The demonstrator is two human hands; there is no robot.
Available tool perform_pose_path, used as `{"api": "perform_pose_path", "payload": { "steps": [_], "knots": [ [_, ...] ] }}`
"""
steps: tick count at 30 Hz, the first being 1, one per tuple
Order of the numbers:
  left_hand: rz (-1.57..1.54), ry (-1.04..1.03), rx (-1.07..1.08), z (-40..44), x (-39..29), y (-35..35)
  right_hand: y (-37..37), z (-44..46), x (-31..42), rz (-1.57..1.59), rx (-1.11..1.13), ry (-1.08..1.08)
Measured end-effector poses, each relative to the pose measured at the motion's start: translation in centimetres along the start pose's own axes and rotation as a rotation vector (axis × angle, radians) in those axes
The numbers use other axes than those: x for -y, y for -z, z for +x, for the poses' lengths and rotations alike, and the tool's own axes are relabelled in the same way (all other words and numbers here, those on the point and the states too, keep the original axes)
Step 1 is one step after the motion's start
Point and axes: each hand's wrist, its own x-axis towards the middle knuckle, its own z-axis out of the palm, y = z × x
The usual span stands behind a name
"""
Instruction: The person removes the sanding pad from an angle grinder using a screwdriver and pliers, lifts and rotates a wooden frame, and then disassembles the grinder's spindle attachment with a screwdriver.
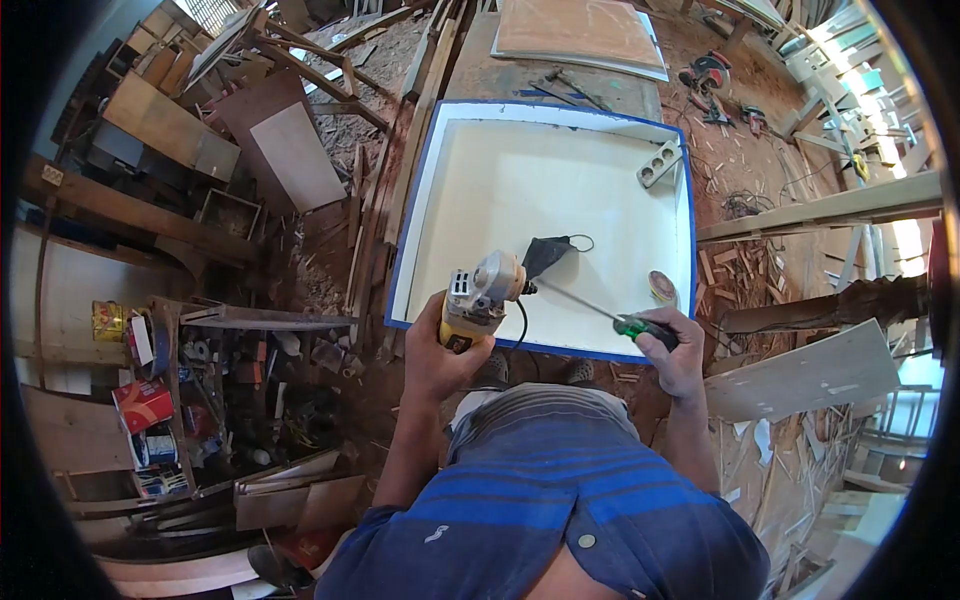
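Note:
My left hand (440, 352) is closed around the yellow body of an angle grinder (482, 300), its grey metal head pointing up and to the right. In my right hand (676, 352) is a screwdriver (640, 328) with a green and black handle. Its long shaft reaches left toward the grinder's head; whether the tip touches it I cannot tell. Below both hands lies a shallow white box (450, 160) with blue edges. Inside it are a dark cloth pouch or mask with a loop (550, 255), a round disc (661, 286) and a power strip (658, 165).
Boards (580, 30) lie on the bench beyond the box. Red power tools (706, 72) rest on the floor at the far right. Wooden beams (820, 215) jut in from the right. At left stand cluttered shelves with a red box (143, 404). Wood scraps litter the ground.

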Motion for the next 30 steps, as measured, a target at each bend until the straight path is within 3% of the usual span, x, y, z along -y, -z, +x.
{"api": "perform_pose_path", "payload": {
  "steps": [5, 8, 23, 30],
  "knots": [
    [0.058, -0.024, 0.006, 0.1, -0.7, 0.0, 0.1, 0.0, -0.9, 0.024, -0.019, 0.006],
    [0.045, -0.059, 0.005, 0.1, -0.4, -0.2, 0.5, 0.0, -0.2, -0.040, 0.122, 0.011],
    [-0.202, -0.170, 0.094, -0.6, 1.1, 0.0, 0.3, -1.4, 0.1, 0.060, 0.115, 0.112],
    [-0.333, -0.058, 0.126, -1.0, 3.0, -0.2, 0.6, -2.4, 0.2, 0.119, 0.143, 0.042]
  ]
}}
